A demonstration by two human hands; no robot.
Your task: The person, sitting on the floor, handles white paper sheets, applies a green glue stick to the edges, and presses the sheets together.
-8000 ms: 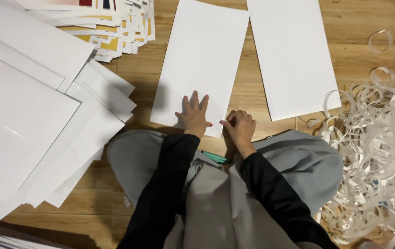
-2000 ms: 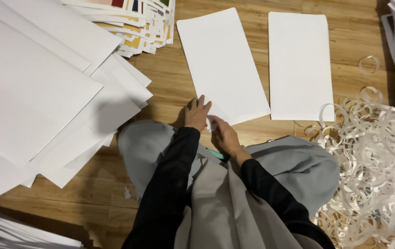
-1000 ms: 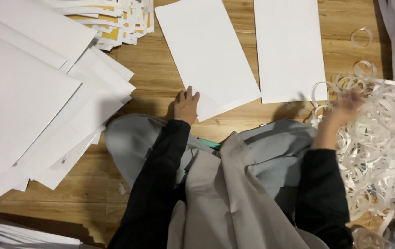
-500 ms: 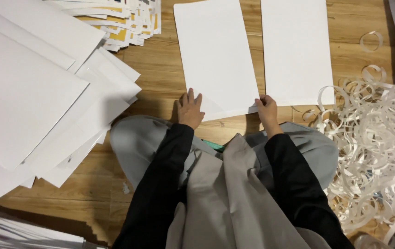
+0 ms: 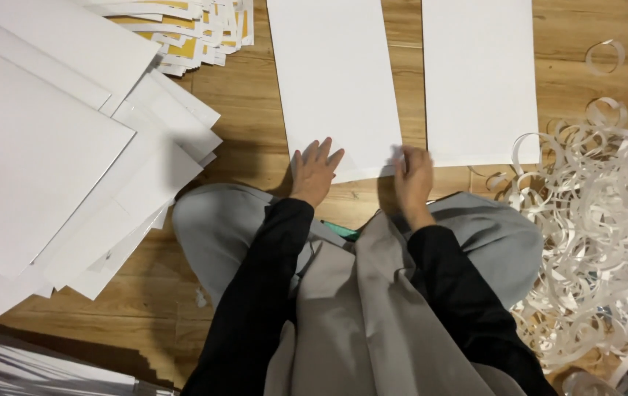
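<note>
A tall white sheet (image 5: 332, 73) lies on the wooden floor (image 5: 248, 110) in front of my knees. My left hand (image 5: 314, 172) rests flat on its near left corner, fingers spread. My right hand (image 5: 413, 176) pinches the sheet's near right corner, fingers curled over the edge. A second white sheet (image 5: 479, 77) lies just to the right, apart from both hands.
A big fanned pile of white sheets (image 5: 50, 147) covers the left. Printed yellow-and-white cards (image 5: 197, 29) lie at the top. A heap of curled white paper strips (image 5: 600, 235) fills the right. My grey-trousered knees (image 5: 211, 235) are near the sheet's edge.
My right hand went out to the strip heap a second ago, came back, and now grips the sheet's near right corner. The left hand stayed on the sheet.
</note>
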